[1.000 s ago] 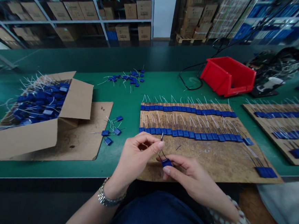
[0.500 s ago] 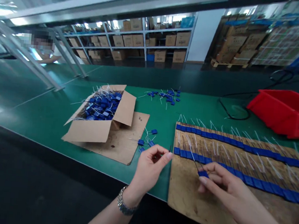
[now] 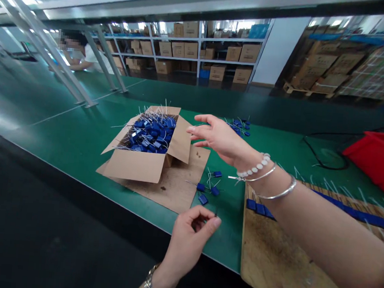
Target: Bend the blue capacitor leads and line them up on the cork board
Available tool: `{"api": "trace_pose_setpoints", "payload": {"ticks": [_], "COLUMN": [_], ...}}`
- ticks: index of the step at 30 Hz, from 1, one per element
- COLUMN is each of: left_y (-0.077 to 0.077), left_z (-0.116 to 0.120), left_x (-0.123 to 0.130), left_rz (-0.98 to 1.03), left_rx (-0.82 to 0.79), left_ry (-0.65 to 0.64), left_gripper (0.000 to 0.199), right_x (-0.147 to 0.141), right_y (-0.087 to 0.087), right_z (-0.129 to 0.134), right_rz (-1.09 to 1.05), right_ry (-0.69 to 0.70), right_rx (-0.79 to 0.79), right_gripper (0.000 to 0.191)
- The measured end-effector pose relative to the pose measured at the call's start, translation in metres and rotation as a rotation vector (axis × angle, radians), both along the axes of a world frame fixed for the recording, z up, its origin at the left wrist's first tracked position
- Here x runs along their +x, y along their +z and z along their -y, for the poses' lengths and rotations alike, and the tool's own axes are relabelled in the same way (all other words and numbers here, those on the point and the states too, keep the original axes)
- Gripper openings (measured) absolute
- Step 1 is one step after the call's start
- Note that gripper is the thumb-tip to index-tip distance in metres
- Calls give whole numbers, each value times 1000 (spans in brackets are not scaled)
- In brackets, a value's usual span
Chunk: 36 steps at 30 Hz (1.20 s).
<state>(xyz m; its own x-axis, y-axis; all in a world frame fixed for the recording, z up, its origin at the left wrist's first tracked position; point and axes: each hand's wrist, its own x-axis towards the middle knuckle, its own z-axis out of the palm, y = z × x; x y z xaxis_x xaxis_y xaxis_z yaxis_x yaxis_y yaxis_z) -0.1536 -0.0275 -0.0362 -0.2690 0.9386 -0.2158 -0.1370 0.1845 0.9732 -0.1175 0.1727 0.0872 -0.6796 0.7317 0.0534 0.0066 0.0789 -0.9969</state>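
My right hand (image 3: 217,135) is stretched out beside the open cardboard box (image 3: 137,166), fingers apart and nothing in them. Blue square components with white wire leads (image 3: 151,132) fill that box. Lower down, my left hand (image 3: 193,233) pinches a short, thin black piece (image 3: 216,213) between thumb and forefinger; only its tip shows. Several loose blue components (image 3: 202,199) lie on the green table just beyond the left hand. On the wooden board (image 3: 269,256) to the right, blue components (image 3: 255,206) stand in rows, partly hidden by my right forearm.
A red plastic bin (image 3: 377,158) and a black cable (image 3: 338,166) are at the right. More loose blue components (image 3: 241,125) lie behind my right hand. A flat cardboard sheet (image 3: 181,196) is under the box. A person (image 3: 82,55) sits across the table behind metal posts.
My right hand has let go of the blue component at the board and swung left and up to the box, opening. The left hand keeps its pinch. The view has turned left.
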Motion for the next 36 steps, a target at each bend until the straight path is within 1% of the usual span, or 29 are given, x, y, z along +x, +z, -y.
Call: {"api": "trace_pose_setpoints", "payload": {"ticks": [1,3,4,5,6,8,10,12,15,17,19,22,24,26,27,29,30,32,34,36], "left_y": [-1,-4,-6,-7,-8,-9,-8,-7,-9,-13,-17,-20,-19,-18,-17,-17,-18,-18,-18,-14], "left_z": [2,4,4,5,5,4,2,-1,-6,-8,-9,-11,-15,-20,-24,-30,-33,-35,-32,-25], "left_x": [-3,-8,-10,-11,-10,-6,3,12,25,31,36,38,33,24,17,2,-4,-15,-20,-20], "left_rz": [-1,-28,-51,-77,-107,-174,-252,-352,-530,-636,-717,-759,-736,-776,-847,-1057,-1158,-1281,-1295,-1260], "left_rx": [-5,-12,-10,-4,7,45,96,161,261,307,336,370,374,312,244,64,-19,-112,-80,44], "left_ry": [24,65,77,80,77,51,12,-24,-81,-127,-168,-188,-163,-89,-36,66,93,89,63,63], "left_gripper": [37,36,35,33,31,26,21,13,8,8,5,3,6,15,23,38,41,34,24,22], "right_x": [6,29,44,60,76,104,126,140,153,158,161,163,165,167,169,174,177,185,194,203], "right_y": [0,-7,-14,-23,-34,-58,-81,-100,-117,-122,-124,-124,-124,-125,-125,-127,-128,-131,-135,-139], "right_z": [2,14,24,34,47,73,99,121,142,149,151,150,149,148,147,147,147,148,149,150], "right_rz": [22,129,196,257,312,367,362,297,217,169,132,102,86,75,70,57,52,61,83,107], "right_ry": [10,56,69,69,62,41,-41,-177,-376,-464,-511,-497,-493,-544,-582,-642,-655,-664,-670,-676], "right_rx": [34,94,111,116,87,-7,-130,-209,-296,-333,-336,-286,-278,-288,-291,-292,-295,-308,-318,-326], "right_gripper": [46,25,24,29,33,31,33,30,26,23,21,23,23,23,23,24,24,25,27,28]}}
